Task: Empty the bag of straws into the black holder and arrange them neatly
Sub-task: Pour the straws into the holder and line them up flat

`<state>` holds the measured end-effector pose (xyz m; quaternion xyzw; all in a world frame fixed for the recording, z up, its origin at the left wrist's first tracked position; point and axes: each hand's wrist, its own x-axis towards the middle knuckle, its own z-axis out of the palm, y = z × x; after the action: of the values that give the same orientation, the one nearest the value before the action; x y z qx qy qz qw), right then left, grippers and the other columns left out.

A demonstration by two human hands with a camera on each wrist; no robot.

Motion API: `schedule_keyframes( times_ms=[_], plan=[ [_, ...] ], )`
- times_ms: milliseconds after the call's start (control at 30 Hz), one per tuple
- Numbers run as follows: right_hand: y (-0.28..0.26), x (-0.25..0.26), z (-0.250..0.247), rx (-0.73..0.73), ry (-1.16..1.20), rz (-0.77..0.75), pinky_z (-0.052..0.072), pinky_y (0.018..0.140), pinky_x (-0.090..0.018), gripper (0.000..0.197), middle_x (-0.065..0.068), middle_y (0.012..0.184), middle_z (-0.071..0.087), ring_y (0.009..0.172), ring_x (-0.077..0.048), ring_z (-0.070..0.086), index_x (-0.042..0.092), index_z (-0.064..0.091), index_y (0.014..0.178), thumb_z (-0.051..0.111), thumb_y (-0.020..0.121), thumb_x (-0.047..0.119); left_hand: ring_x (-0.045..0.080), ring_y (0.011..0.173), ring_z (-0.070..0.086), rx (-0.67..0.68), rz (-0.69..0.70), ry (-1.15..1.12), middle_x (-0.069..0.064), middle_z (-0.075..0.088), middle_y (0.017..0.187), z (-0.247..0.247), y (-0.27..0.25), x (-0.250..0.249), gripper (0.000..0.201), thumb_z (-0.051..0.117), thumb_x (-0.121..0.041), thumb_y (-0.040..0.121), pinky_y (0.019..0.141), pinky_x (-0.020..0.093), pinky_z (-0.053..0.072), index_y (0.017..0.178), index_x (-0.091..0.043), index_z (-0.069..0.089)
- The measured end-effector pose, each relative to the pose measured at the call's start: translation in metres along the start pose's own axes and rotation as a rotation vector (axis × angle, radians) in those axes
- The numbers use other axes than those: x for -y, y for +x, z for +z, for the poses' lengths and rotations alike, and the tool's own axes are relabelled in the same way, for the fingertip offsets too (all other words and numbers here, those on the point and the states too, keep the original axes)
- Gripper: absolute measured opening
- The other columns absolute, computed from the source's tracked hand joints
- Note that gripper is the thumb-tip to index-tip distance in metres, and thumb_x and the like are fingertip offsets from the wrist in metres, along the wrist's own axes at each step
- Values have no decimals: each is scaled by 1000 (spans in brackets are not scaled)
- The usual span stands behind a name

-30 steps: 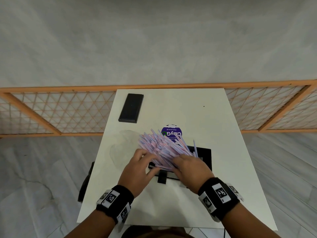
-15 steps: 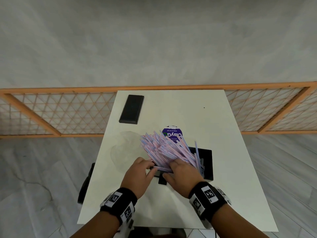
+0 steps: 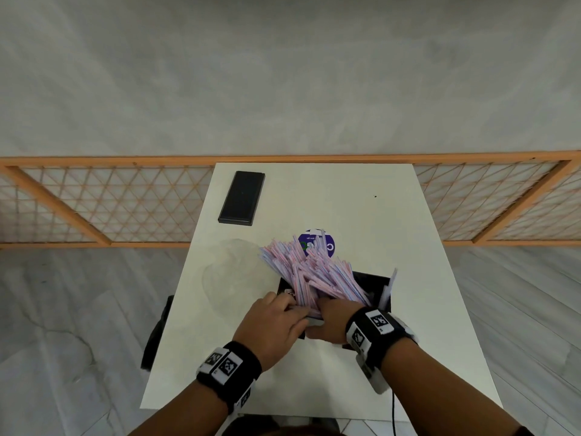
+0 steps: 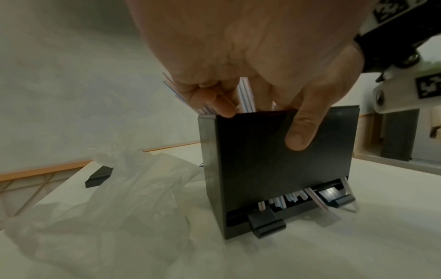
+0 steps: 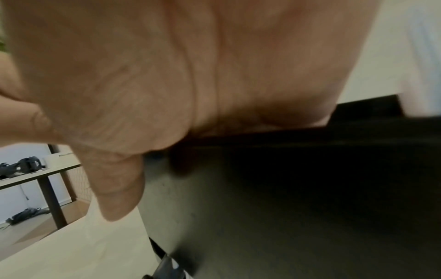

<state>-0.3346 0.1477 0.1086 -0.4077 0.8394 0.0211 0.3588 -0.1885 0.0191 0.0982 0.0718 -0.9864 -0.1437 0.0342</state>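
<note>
Pink-striped straws (image 3: 309, 272) now sit deeper in the black holder (image 3: 372, 283); both hands moved closer, left hand (image 3: 272, 325) fingers curled among them, right hand (image 3: 333, 320) gripping the holder's rim.

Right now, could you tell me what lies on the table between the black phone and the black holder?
In the head view, the fanned tops of the straws and a purple round sticker lie between the phone and the holder.

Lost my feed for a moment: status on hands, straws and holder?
Left hand and right hand both at holder rim, fingers among straws. Straws fanned, leaning, not yet neat. Empty bag beside holder, clear.
</note>
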Motion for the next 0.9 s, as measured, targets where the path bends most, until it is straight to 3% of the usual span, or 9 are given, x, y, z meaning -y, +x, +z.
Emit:
schedule_keyframes(
  times_ms=[67, 233, 333, 467, 567, 667, 767, 833, 900],
  plan=[
    [-1, -2, -1, -11, -16, -18, 44, 83, -31, 58, -11, 127, 64, 114, -31, 62, 12, 50, 130, 59, 91, 54, 20, 87, 52, -14, -30, 11, -9, 61, 104, 1, 2, 1, 32, 43, -48, 103, 71, 37, 50, 114, -38, 71],
    [-10, -11, 3, -140, -43, -70, 48, 90, -37, 45, -9, 128, 59, 115, -31, 59, 16, 50, 123, 55, 92, 49, 22, 88, 53, 52, -93, 63, -7, 67, 110, 2, 6, 9, 38, 37, -52, 102, 74, 36, 51, 99, -36, 71],
    [-17, -15, 7, -208, -20, -126, 47, 96, -38, 44, -8, 131, 53, 122, -30, 54, 17, 49, 127, 56, 93, 44, 21, 91, 58, 137, -118, 43, -7, 65, 112, 0, 9, 10, 48, 28, -56, 102, 79, 37, 52, 103, -34, 71],
    [-26, -14, 16, -347, -24, -217, 46, 98, -38, 38, -5, 126, 53, 119, -28, 53, 16, 54, 125, 56, 93, 38, 18, 88, 63, 101, -128, 27, -7, 64, 104, 0, 7, 10, 42, 37, -53, 99, 76, 34, 52, 102, -33, 74],
    [-29, -10, 26, -335, -37, -183, 48, 93, -38, 40, -5, 127, 56, 116, -29, 57, 18, 54, 127, 53, 95, 41, 20, 89, 65, 83, -121, 11, -5, 65, 103, 1, 3, 9, 39, 37, -49, 98, 76, 36, 54, 103, -32, 72],
    [-26, -7, 32, -280, -25, -122, 49, 90, -39, 41, -5, 129, 57, 117, -30, 59, 18, 53, 126, 51, 95, 44, 21, 94, 67, 92, -119, -31, -4, 69, 105, -2, 2, 3, 36, 37, -48, 100, 77, 37, 54, 117, -34, 65],
    [-24, -7, 31, -286, 21, -118, 50, 90, -39, 37, -7, 124, 62, 115, -30, 60, 18, 55, 120, 52, 95, 45, 19, 83, 65, 77, -153, -81, -5, 70, 100, -9, -1, -6, 51, 47, -43, 101, 69, 33, 52, 151, -38, 40],
    [-24, -10, 29, -296, 32, -146, 51, 88, -39, 36, -7, 120, 64, 111, -31, 62, 18, 56, 117, 52, 94, 45, 18, 84, 65, 85, -196, -97, -5, 71, 105, -11, -2, -10, 59, 50, -43, 101, 70, 31, 50, 157, -38, 30],
    [-29, -14, 26, -314, 69, -181, 50, 86, -38, 33, -6, 118, 64, 110, -30, 62, 19, 56, 115, 52, 93, 44, 15, 94, 66, 86, -241, -136, -8, 70, 121, -10, 0, -11, 58, 50, -44, 101, 79, 29, 51, 156, -37, 32]
  ],
)
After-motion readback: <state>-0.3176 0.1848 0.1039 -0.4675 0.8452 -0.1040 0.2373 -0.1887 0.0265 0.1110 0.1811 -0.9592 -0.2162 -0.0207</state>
